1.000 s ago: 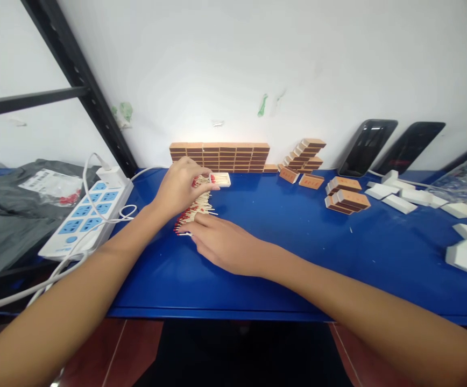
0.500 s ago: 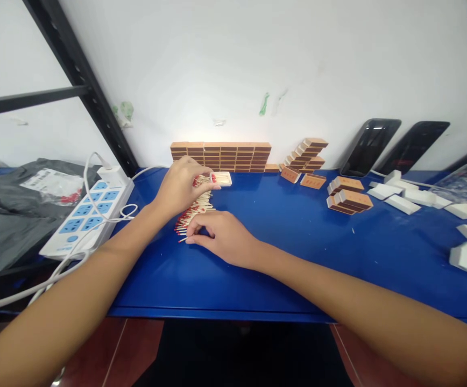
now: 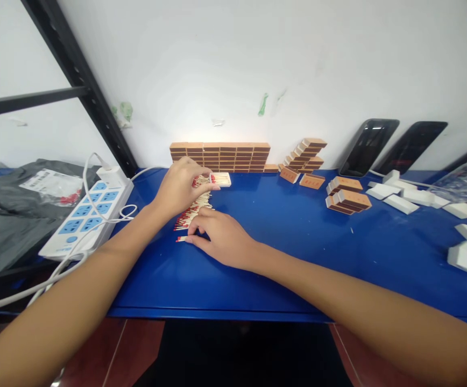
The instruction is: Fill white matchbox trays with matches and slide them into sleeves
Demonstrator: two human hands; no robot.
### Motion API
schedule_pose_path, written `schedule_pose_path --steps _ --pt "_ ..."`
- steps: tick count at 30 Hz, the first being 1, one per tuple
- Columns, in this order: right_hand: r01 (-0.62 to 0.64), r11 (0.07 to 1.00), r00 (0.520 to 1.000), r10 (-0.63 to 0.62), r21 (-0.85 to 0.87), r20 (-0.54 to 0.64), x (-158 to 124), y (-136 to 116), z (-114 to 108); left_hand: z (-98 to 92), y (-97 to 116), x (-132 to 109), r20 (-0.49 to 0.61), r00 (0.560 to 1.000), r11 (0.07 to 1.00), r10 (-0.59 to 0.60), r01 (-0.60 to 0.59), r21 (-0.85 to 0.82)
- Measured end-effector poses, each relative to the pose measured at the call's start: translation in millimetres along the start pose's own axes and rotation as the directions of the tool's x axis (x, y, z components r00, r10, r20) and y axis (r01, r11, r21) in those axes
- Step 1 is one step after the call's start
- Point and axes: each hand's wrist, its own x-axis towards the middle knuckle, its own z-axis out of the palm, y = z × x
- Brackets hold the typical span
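My left hand (image 3: 187, 185) grips the left end of a small white matchbox tray (image 3: 225, 183) between thumb and fingers; red-tipped matches lie in the tray. Below it, my right hand (image 3: 217, 236) pinches a few matches (image 3: 181, 239) at the near end of a pile. That pile of loose matches (image 3: 193, 211), with red heads mostly to the left, spreads over the blue table between both hands. Behind my left hand, a wall of stacked matchboxes (image 3: 237, 156) stands against the white wall.
More matchboxes (image 3: 348, 200) sit in stacks right of centre. Two black phones (image 3: 368, 148) lean on the wall. White blocks (image 3: 403, 203) lie at the right. A power strip (image 3: 90, 215) with white cables and a grey plastic bag (image 3: 15, 215) are at the left.
My right hand has drawn a few matches slightly apart from the near end of the pile. My left hand still holds the tray in the same place.
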Motion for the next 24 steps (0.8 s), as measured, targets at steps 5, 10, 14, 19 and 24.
schedule_pose_path --steps 5,10,14,19,24 --pt "0.007 0.999 0.996 -0.002 -0.051 0.090 0.8 -1.5 -4.4 -0.7 -0.2 0.5 0.018 1.000 1.000 -0.002 0.003 -0.015" --pt "0.045 0.997 0.995 -0.039 -0.062 0.089 -3.1 -2.6 -6.0 -0.4 0.0 0.7 0.022 1.000 1.000 -0.003 0.004 -0.027" --pt "0.073 0.994 0.997 -0.072 -0.079 0.015 -5.5 5.0 -19.4 -0.5 -0.4 0.2 0.024 1.000 1.000 -0.010 0.011 -0.014" --pt "0.022 0.992 0.980 -0.046 -0.121 -0.196 -0.8 33.0 -57.5 0.4 -2.1 -1.1 0.042 0.999 1.000 -0.001 0.001 -0.002" --pt "-0.059 0.988 0.962 0.018 -0.144 -0.274 5.6 61.2 -76.3 2.6 -3.4 -2.0 0.059 0.998 1.000 0.008 -0.007 -0.016"
